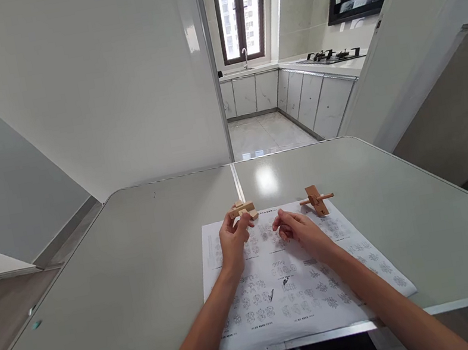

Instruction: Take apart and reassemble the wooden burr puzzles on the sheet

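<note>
My left hand [234, 241] is closed around a few light wooden interlocking puzzle pieces [246, 208], held over the far left part of a printed paper sheet. The pieces are notched blocks joined together; my fingers hide part of them. To the right of it, my right hand [295, 229] hovers above the sheet with its fingers loosely curled and apart, and I see nothing in it. Past that hand, a brown wooden puzzle assembly [317, 201], a flat plate crossed by a thin rod, rests at the sheet's far right edge.
The paper sheet [295, 315] carries rows of small line diagrams and lies at the near edge of a pale grey-green table [143, 275]. A metal seam [237, 183] crosses the table. Beyond it are a white panel [134, 96] and a kitchen with cabinets [244, 94].
</note>
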